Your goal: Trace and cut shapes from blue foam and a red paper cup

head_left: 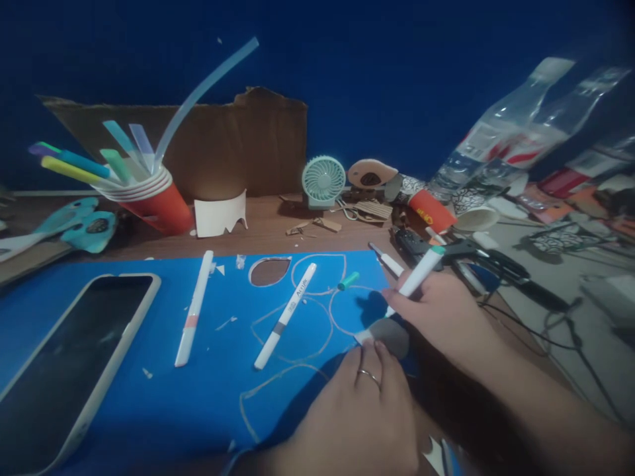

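- The right hand (441,311) reaches in from the right, fingers wrapped round a white marker (404,291) with a green end; the marker slants down to the left, its tip on a small grey cut-out piece (391,334).
- The left hand (362,413), a ring on one finger, lies low at the lower middle, fingertips pressing on the near edge of the grey piece; it pins rather than grips.
- The grey piece sits at the right edge of a blue sheet (149,396) of smooth paper that covers the wooden bench (268,228).
- The sheet bears pale drawn teardrop outlines, and one teardrop hole (268,271) is cut through it.
- Two more white markers lie loose on the sheet: one with a pink band (193,317), one with a grey band (285,316); a green cap (348,280) lies near them.
- A phone (69,363) in a pale case lies dark-screened on the sheet's left part.
- Behind, a stack of red paper cups (156,198) holds pens, and a small green fan (323,180) stands further right.
- Open sheet lies between the phone and the hands; the right side is crowded with a glue gun (461,254) and cables.
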The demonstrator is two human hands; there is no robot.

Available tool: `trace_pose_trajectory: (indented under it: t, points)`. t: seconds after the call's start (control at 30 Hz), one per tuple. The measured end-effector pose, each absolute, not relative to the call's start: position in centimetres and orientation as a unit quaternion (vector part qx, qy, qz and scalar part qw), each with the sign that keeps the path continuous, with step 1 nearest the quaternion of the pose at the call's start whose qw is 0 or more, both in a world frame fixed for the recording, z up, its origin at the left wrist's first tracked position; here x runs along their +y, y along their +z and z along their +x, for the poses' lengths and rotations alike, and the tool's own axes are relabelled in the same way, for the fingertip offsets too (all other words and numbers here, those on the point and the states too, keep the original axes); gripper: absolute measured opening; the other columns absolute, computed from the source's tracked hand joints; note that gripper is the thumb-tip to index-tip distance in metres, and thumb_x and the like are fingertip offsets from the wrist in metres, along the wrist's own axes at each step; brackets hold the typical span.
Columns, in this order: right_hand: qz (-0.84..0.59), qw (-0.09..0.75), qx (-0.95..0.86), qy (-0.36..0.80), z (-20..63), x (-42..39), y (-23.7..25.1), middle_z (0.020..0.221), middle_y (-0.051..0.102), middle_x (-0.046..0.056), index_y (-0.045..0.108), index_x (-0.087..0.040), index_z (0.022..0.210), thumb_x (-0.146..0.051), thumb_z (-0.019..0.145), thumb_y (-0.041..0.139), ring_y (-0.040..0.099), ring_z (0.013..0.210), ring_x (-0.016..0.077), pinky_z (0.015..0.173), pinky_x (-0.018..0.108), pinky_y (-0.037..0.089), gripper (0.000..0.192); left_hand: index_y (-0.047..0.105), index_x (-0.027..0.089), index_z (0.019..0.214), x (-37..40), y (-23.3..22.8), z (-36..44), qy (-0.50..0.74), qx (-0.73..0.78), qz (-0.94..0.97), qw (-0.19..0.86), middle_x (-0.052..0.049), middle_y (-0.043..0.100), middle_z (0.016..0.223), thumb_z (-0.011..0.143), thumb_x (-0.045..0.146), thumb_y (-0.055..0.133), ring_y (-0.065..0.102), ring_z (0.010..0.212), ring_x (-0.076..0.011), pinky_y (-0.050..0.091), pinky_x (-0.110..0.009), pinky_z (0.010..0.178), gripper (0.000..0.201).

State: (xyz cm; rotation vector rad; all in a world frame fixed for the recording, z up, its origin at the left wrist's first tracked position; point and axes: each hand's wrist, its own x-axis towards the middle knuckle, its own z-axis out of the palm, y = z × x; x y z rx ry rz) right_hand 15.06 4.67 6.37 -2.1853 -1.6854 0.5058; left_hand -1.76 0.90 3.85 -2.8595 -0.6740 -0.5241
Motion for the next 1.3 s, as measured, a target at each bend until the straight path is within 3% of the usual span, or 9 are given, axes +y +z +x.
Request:
trace_pose_trajectory:
  t: [0.2, 0.37, 0.6, 0.87, 1.1, 1.3]
  points:
    - [-0.754, 0.221, -0.550, 0.282, 15.5, 3.7, 5.8, 0.048, 0.052, -0.002, 0.055, -0.018, 0.059, -0.042, 0.076, 0.050, 0.047, 0.045, 0.0119, 0.044, 0.023, 0.033, 0.030, 0.058, 0.003, 0.109, 1.7, 5.1, -2.1, -0.111, -0.192, -0.975, 0.024, -0.018, 0.062, 0.108, 0.084, 0.017, 0.033, 0.059, 0.097, -0.0259, 0.048, -0.035, 0.080, 0.038]
    - [-0.743, 0.309, -0.522, 0.282, 15.2, 3.1, 5.3, 0.048, 0.043, -0.005, 0.049, -0.018, 0.057, -0.037, 0.072, 0.054, 0.041, 0.048, 0.0104, 0.045, 0.021, 0.031, 0.025, 0.059, 0.006, 0.106, 2.3, 5.6, -2.3, -0.083, -0.171, -0.982, -0.003, -0.016, 0.062, 0.106, 0.082, 0.017, 0.038, 0.059, 0.095, -0.0261, 0.049, -0.037, 0.077, 0.034]
    - [-0.722, 0.349, -0.523, 0.289, 15.5, 3.0, 4.2, 0.047, 0.047, -0.004, 0.049, -0.018, 0.058, -0.037, 0.073, 0.054, 0.044, 0.047, 0.0116, 0.046, 0.022, 0.032, 0.024, 0.055, 0.005, 0.112, 2.6, 5.9, -2.3, -0.044, -0.170, -0.984, -0.020, -0.016, 0.060, 0.109, 0.081, 0.020, 0.041, 0.057, 0.095, -0.0255, 0.050, -0.038, 0.078, 0.037]
    - [-0.712, 0.348, -0.514, 0.328, 15.3, 4.0, 4.9, 0.047, 0.054, -0.003, 0.049, -0.018, 0.059, -0.036, 0.075, 0.050, 0.047, 0.041, 0.0110, 0.045, 0.022, 0.035, 0.024, 0.052, 0.005, 0.115, 2.7, 5.6, -2.3, -0.045, -0.165, -0.985, -0.014, -0.015, 0.060, 0.112, 0.081, 0.020, 0.041, 0.057, 0.098, -0.0248, 0.050, -0.037, 0.081, 0.039]
    - [-0.728, 0.270, -0.543, 0.320, 15.2, 5.0, 5.9, 0.047, 0.055, 0.001, 0.051, -0.017, 0.052, -0.035, 0.073, 0.051, 0.052, 0.045, 0.0132, 0.047, 0.023, 0.036, 0.028, 0.052, 0.006, 0.115, 2.7, 5.6, -2.5, -0.047, -0.166, -0.985, -0.017, -0.015, 0.060, 0.112, 0.082, 0.022, 0.040, 0.057, 0.099, -0.0248, 0.049, -0.037, 0.082, 0.039]
    - [-0.721, 0.261, -0.562, 0.309, 15.2, 5.0, 5.7, 0.047, 0.054, -0.001, 0.049, -0.017, 0.053, -0.034, 0.074, 0.050, 0.051, 0.045, 0.0127, 0.047, 0.023, 0.035, 0.027, 0.053, 0.006, 0.114, 2.5, 5.8, -2.4, -0.048, -0.171, -0.984, -0.006, -0.015, 0.060, 0.110, 0.083, 0.020, 0.038, 0.057, 0.096, -0.0240, 0.049, -0.035, 0.079, 0.038]
